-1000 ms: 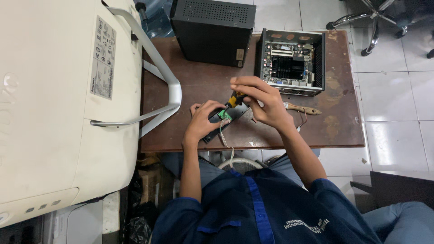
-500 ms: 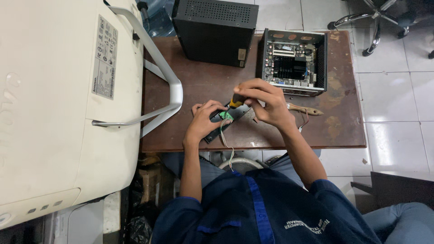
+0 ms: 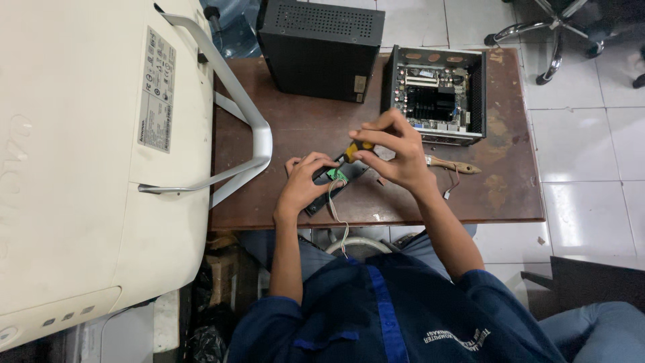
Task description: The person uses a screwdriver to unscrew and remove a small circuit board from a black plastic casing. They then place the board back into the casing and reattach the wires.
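The left hand (image 3: 302, 185) is pressing down on a small black part (image 3: 334, 183) with a green board in it, its grip closed over the part's left end and holding it flat on the brown desk (image 3: 282, 134). The right hand (image 3: 393, 151) is pinching a screwdriver (image 3: 355, 149) with a yellow and black handle, its grip clamped on the handle, the tip pointing down at the part. The part is lying near the desk's front edge, about midway along it, with thin wires (image 3: 336, 215) trailing from it over that edge. Behind the part, at the desk's back edge, a closed black case (image 3: 319, 47) is standing, and just right of it an open case (image 3: 437, 94) is showing its board. A brush (image 3: 451, 165) is lying right of the right hand. A white monitor (image 3: 87, 168) is lying face down left of the desk, its stand (image 3: 242, 128) reaching over the desk.
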